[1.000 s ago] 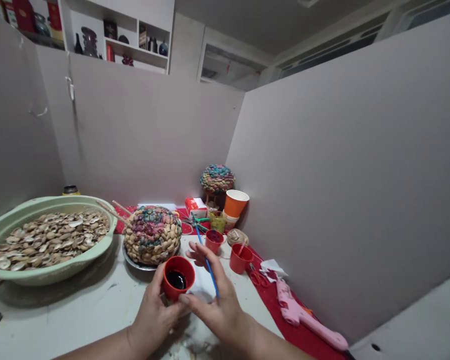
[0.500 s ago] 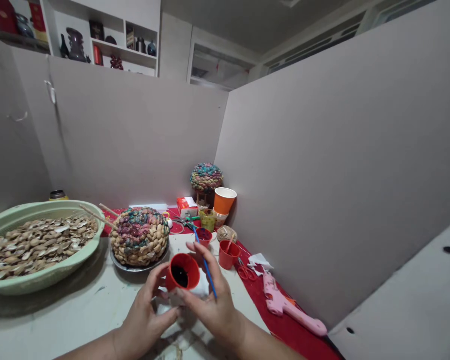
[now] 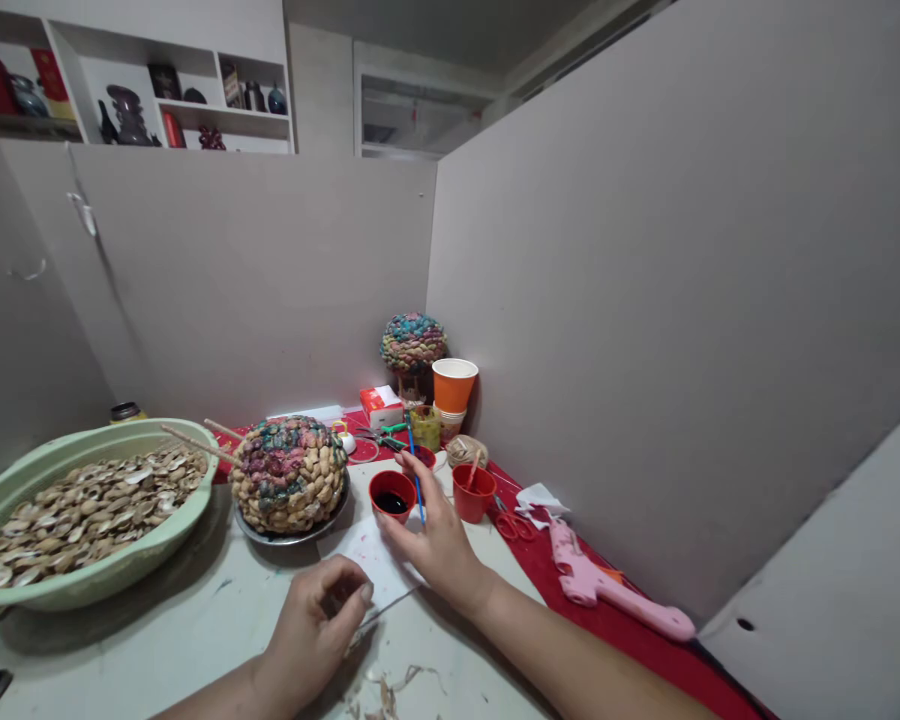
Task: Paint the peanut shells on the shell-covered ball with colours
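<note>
My right hand (image 3: 433, 527) reaches forward over a white paper sheet (image 3: 373, 556), fingers closed round a thin blue paintbrush (image 3: 415, 478) that points up and away. Its fingertips rest beside a small red cup (image 3: 391, 493) of dark liquid standing on the table. My left hand (image 3: 319, 625) sits nearer me, fingers curled in a loose pinch on the paper's near edge. Just behind the red cup stands a dome of glued nut shells (image 3: 289, 472), partly painted in colours, on a metal plate.
A green basin (image 3: 60, 592) full of shells fills the left. A second red cup (image 3: 472, 491), orange paper cups (image 3: 454, 385), a painted shell dome (image 3: 413, 342), red scissors (image 3: 511, 523) and a pink glue gun (image 3: 607, 588) lie on the right on red cloth. Grey partition walls enclose the desk.
The red cup of dark liquid, held up in both hands before, now stands on the table. My right hand moved forward with the brush; my left dropped back to the paper.
</note>
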Demonstrator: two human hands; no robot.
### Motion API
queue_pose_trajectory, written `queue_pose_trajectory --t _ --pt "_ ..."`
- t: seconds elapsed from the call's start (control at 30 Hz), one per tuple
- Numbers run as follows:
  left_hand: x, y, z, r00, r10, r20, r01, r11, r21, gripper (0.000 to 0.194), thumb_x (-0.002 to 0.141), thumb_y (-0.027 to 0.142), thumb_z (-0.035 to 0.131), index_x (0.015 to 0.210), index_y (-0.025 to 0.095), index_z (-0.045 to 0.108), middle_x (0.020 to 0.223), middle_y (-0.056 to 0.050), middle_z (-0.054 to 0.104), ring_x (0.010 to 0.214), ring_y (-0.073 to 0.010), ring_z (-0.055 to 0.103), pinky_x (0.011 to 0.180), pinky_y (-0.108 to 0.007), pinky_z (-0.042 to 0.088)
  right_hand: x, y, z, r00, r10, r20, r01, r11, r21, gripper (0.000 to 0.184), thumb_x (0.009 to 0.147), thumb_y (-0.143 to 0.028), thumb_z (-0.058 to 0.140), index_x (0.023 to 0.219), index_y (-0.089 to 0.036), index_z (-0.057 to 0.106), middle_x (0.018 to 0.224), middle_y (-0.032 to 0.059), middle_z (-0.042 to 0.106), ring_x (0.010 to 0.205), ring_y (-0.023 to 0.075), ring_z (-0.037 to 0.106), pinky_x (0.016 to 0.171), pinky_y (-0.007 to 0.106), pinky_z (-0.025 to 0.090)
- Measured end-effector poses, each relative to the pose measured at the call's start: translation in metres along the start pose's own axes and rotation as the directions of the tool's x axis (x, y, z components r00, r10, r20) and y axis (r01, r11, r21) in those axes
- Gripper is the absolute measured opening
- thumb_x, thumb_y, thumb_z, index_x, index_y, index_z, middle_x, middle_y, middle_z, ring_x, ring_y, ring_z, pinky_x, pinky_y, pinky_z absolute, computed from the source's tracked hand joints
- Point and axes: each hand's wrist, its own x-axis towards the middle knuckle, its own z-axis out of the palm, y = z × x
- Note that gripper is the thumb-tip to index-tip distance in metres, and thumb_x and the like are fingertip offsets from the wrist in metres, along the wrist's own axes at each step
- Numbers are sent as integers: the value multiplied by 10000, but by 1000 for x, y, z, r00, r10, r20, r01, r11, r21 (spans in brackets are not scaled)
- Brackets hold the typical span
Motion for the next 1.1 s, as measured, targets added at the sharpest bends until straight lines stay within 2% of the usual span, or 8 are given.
queue_pose_trajectory --t 0.13,0.4,0.6,0.83,0.97,1.1 --pt "3 3 0 999 -46 6 46 999 8 339 922 417 577 698 173 648 643 -28 661 618 -159 574 599 -237 429 0 4 2 1000 -4 30 5 1000 -12 708 858 -199 697 1523 -201 453 1509 174 625 1425 315 591 1191 519 493" --pt "3 -1 3 997 -72 20 73 994 -75 248 881 359 572 728 178 644 655 -15 653 619 -154 563 592 -228 431 -3 11 6 994 8 105 2 996 -89 723 823 -173 721 1503 -193 476 1499 180 630 1414 316 602 1189 517 500" --pt "3 -4 3 990 -138 35 140 986 -89 258 888 385 581 735 185 637 655 -7 628 613 -155 538 589 -242 409 0 18 9 990 44 136 -28 993 -118 722 824 -186 725 1502 -182 478 1514 187 617 1430 322 585 1194 517 495" --pt "9 2 0 977 -214 12 213 964 -159 399 908 545 559 690 212 546 656 -3 554 650 -177 519 626 -272 407 1 22 8 987 78 144 -59 990 -131 677 870 -226 696 1505 -171 469 1509 202 616 1415 323 601 1175 509 515" --pt "8 2 -1 973 -228 23 229 960 -162 574 929 724 513 654 221 511 635 -3 533 645 -175 504 635 -275 403 2 22 8 985 78 154 -56 988 -147 685 861 -217 687 1510 -164 474 1525 203 603 1428 326 591 1179 506 513" --pt "8 -1 0 959 -278 54 283 938 -202 716 888 876 443 621 217 524 602 -20 557 621 -177 520 634 -280 414 2 24 8 986 62 157 -36 986 -164 683 844 -194 683 1499 -149 496 1497 217 628 1387 342 628 1137 514 551"
